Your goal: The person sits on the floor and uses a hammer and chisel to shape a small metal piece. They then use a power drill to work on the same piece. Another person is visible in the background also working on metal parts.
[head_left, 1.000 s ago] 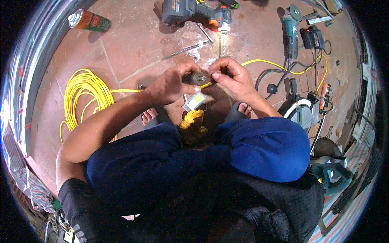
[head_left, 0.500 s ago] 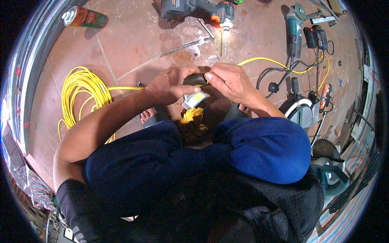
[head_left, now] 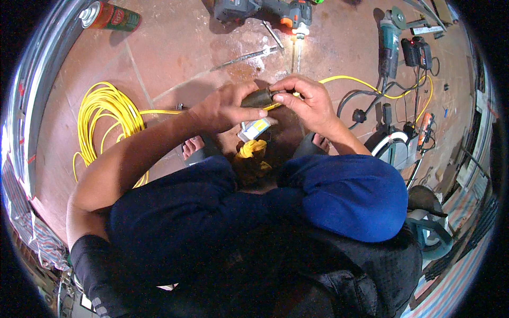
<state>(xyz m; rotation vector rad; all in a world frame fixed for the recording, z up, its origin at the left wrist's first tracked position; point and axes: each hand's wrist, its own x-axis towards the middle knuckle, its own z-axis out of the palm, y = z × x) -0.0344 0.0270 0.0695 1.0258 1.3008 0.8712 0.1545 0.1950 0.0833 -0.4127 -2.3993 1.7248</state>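
Note:
My left hand (head_left: 225, 106) is wrapped round a dark, short cylinder (head_left: 257, 98), with the thumb along its near side. At the cylinder's right end, my right hand (head_left: 307, 100) pinches with thumb and forefinger; what lies between the fingertips is too small to make out. A yellow cable (head_left: 339, 78) runs from behind the right hand toward the right, and more of it comes out left of my left hand. Just below the fingers is a small white-and-yellow box (head_left: 254, 129). Under that lies a bundled yellow cloth (head_left: 252, 149) between my feet.
Coiled yellow cable (head_left: 106, 119) lies at the left on the tiled floor. Ahead are a lit cordless driver (head_left: 299, 21), a metal rod (head_left: 246, 58) and a spray can (head_left: 111, 17). An angle grinder (head_left: 391, 42), a charger with battery (head_left: 417, 53) and black cords (head_left: 347, 100) lie to the right.
My right hand has opened its pinch a little and shifted right, baring the cylinder's right end. The left hand keeps its hold on the cylinder. The whole view has shifted slightly.

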